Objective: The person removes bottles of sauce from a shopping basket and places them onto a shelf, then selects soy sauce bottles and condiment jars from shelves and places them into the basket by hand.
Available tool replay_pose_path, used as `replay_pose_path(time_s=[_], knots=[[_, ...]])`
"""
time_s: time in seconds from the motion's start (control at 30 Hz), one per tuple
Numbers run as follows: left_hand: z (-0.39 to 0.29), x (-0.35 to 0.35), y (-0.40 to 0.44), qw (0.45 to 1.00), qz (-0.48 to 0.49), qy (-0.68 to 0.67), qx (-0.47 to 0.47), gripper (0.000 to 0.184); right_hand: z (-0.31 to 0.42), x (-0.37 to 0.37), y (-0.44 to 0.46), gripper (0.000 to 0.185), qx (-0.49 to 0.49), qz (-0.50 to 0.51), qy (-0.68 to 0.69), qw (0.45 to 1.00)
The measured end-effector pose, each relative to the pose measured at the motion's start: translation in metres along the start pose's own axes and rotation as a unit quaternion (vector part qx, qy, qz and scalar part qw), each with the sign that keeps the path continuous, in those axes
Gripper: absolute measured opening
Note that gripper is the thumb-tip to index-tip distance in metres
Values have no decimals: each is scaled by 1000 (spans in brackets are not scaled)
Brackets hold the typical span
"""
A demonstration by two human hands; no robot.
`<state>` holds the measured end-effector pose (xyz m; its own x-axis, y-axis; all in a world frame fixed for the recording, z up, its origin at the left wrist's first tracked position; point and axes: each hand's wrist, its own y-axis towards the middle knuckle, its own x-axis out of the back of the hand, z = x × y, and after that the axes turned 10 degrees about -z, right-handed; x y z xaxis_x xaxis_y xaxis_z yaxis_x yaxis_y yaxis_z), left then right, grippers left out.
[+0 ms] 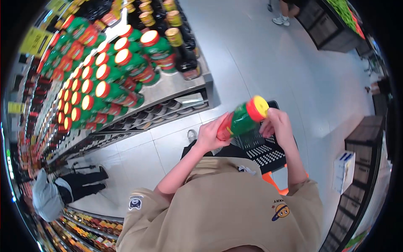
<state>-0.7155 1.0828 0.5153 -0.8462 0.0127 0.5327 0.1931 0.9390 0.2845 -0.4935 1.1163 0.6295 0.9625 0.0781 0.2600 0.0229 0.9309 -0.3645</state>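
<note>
My left hand (211, 135) is wrapped round the lower part of a green bottle (241, 120) with a red label and a red-and-yellow cap. The bottle lies tilted in front of my body, cap end toward the right. Close beside the cap, my right hand (277, 125) has its fingers curled in; whether they grip anything is hidden. Below that hand and forearm is a black shopping basket (265, 156) with slotted sides and an orange part (273, 183).
At the left, a shelf (168, 90) bears rows of similar green bottles (121, 94) and dark bottles with yellow caps (184, 56). Another person (58, 193) stands in the left aisle. Dark wooden cabinets (359, 168) and a white box (343, 172) line the right side. A produce stand (331, 27) is farther off.
</note>
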Motion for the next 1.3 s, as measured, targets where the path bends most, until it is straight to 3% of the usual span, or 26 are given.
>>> replay_pose_path(time_s=[0.03, 0.07, 0.13, 0.2, 0.27, 0.43, 0.73, 0.8, 0.87, 0.9, 0.93, 1.0, 1.03, 1.07, 1.1, 1.13, 1.17, 1.2, 1.27, 1.3], knots=[[-12, 24, 3, 978, 102, -60, 173, 74, -7, -12, 16, 39, 28, 29, 43, 998], [-4, 31, -4, 978, 88, -58, 178, 74, -17, -28, 31, 40, 49, 58, 86, 993], [13, 41, -17, 942, -82, -295, 138, 77, -24, -74, 46, 41, 42, 83, 152, 984], [28, 60, -26, 908, -81, -368, 184, 77, -28, -114, 50, 50, -47, 243, 316, 916], [42, 70, -37, 800, -122, -536, 240, 76, -39, -162, 56, 48, -57, 249, 413, 874], [64, 119, -38, 795, -154, -543, 221, 74, 0, -226, 53, 46, -27, 247, 430, 868], [85, 157, -34, 780, -152, -565, 223, 65, 12, -265, 67, 44, -18, 251, 417, 873], [97, 160, -37, 765, -150, -579, 239, 63, 11, -264, 69, 53, 9, 250, 399, 882], [116, 161, -44, 600, -5, -726, 336, 62, 11, -262, 71, 64, 31, 244, 358, 901], [100, 169, -35, 586, 88, -751, 292, 68, 11, -261, 72, 75, 52, 240, 315, 917], [98, 160, -35, 584, 92, -751, 296, 68, 13, -263, 74, 75, 49, 235, 316, 918], [96, 131, -32, 194, 261, -935, 140, 79, 25, -273, 85, 94, 80, 378, 420, 821], [94, 121, -32, 171, 258, -944, 117, 88, 34, -276, 84, 85, 81, 359, 429, 825], [100, 124, -36, 170, 260, -943, 120, 88, 32, -276, 89, 85, 82, 355, 431, 825], [76, 159, -22, 461, 200, -828, 249, 84, 26, -276, 95, 75, 40, 281, 423, 861], [65, 179, -13, 698, 118, -616, 346, 80, 35, -277, 90, 64, -3, 205, 411, 888], [93, 165, -17, 730, 89, -619, 275, 65, 49, -277, 87, 43, 40, 168, 390, 904], [100, 167, -20, 728, 90, -620, 278, 65, 55, -274, 86, 43, 38, 166, 391, 905], [116, 179, -25, 633, 76, -712, 295, 54, 64, -274, 93, 37, 92, 136, 283, 945], [153, 159, -40, 668, 79, -660, 334, 54, 67, -275, 95, 39, 91, 123, 255, 955]])
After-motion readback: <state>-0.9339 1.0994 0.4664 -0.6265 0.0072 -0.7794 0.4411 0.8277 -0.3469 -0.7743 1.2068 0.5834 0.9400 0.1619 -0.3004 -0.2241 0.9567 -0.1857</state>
